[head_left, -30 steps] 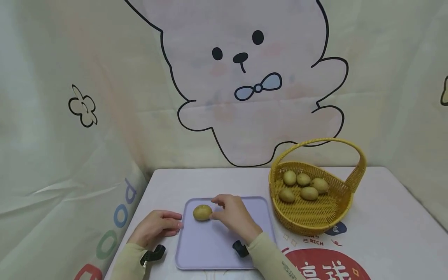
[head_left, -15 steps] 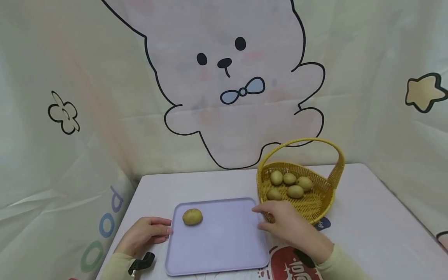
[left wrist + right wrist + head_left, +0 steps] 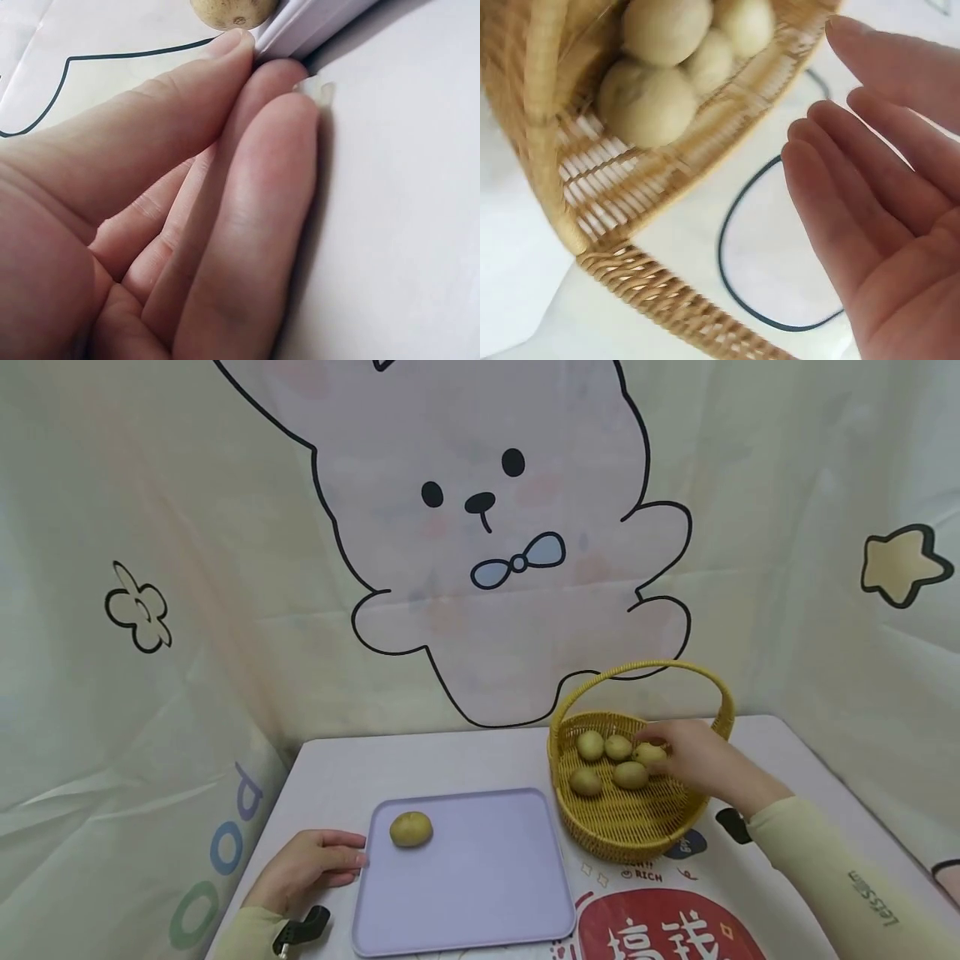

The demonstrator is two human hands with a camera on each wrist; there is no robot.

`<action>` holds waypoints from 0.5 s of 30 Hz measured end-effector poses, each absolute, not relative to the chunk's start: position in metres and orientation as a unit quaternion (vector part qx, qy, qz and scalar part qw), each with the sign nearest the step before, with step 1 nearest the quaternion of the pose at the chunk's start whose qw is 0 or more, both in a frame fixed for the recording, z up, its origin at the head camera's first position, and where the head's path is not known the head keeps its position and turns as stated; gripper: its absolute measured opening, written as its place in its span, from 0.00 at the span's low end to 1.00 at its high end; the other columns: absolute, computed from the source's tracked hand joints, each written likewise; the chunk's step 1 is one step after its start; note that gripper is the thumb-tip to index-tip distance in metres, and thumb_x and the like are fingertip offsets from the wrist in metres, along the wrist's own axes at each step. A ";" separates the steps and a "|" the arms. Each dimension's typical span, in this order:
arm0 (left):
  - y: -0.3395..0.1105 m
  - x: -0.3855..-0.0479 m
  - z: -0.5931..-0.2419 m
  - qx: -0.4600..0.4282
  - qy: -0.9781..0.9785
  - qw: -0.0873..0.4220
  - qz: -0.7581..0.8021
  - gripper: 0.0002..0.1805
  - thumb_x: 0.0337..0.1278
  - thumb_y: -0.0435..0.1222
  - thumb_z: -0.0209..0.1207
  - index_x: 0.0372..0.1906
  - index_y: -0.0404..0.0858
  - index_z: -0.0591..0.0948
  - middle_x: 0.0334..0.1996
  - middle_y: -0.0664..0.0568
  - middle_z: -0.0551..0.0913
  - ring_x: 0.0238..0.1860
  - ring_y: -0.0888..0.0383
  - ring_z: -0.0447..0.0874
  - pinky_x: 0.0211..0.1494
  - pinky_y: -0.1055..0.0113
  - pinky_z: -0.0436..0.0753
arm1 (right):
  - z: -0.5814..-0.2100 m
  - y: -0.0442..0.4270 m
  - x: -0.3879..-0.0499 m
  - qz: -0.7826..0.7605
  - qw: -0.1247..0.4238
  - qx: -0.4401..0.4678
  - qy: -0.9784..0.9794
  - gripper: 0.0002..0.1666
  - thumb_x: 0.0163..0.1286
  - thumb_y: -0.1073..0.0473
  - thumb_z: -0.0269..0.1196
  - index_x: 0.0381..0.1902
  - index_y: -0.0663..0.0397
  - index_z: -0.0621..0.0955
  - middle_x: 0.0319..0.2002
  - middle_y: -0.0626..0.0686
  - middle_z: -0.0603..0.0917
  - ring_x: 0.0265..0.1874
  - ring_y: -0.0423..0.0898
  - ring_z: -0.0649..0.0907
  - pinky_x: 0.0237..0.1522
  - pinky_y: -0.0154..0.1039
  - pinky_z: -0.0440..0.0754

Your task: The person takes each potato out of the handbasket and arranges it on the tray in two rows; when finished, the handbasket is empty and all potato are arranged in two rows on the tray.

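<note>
On the left, the left hand (image 3: pixel 311 864) lies on the white table (image 3: pixel 420 767), fingers relaxed and close together, tips right at the left edge of the lilac tray (image 3: pixel 465 885). A low rim, rounded corners, a smooth flat floor, and there's the potato (image 3: pixel 411 830) in its far left part, a glossy tan oval just right of those fingertips. Plenty of room on the tray to its right and nearer side, and a strip of table between the far rim and the table's far edge. Further right, a narrow gap, then the woven yellow basket (image 3: pixel 618 843), round-walled and ribbed, its tall handle (image 3: pixel 652 665) arching overhead. Inside, four rounded potatoes (image 3: pixel 631 775) bunch toward the far left, and a fifth, the rightmost potato (image 3: pixel 647 753), sits right at the right hand (image 3: pixel 701 760)! Thumb and fingers stand apart there, reaching from the right under the handle; whether they touch it, can't tell, as the right wrist view shows the fingertips apart from the potatoes in sight.
</note>
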State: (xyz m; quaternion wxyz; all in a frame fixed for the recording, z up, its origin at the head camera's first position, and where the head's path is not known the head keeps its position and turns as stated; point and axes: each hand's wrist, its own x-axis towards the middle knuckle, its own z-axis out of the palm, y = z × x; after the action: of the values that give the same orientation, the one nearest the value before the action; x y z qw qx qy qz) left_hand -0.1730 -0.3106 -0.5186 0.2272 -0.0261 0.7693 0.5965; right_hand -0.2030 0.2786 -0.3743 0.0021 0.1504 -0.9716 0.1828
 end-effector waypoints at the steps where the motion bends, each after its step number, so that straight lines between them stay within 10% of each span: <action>1: -0.311 -0.173 -0.519 -0.025 0.769 0.226 0.598 0.28 0.65 0.34 0.74 0.63 0.22 0.82 0.44 0.49 0.92 0.40 0.60 0.92 0.47 0.67 0.93 | -0.375 0.281 -0.208 0.181 -0.006 0.145 -0.973 0.22 0.69 0.65 0.72 0.60 0.62 0.87 0.56 0.64 0.90 0.57 0.65 0.88 0.59 0.67 0.86; 15: -0.305 -0.172 -0.519 -0.067 0.766 0.215 0.602 0.27 0.60 0.36 0.77 0.60 0.26 0.85 0.42 0.48 0.92 0.40 0.58 0.91 0.47 0.64 0.94 | -0.398 0.299 -0.247 0.193 -0.081 0.130 -0.969 0.27 0.66 0.69 0.72 0.62 0.69 0.85 0.59 0.69 0.88 0.58 0.65 0.86 0.59 0.63 0.87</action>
State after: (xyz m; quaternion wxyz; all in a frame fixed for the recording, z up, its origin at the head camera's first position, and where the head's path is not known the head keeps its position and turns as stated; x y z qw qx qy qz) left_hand -0.1715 -0.3050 -0.5187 0.2150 -0.0675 0.7664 0.6015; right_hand -0.2466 0.2986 -0.3981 -0.0813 0.1304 -0.9691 0.1929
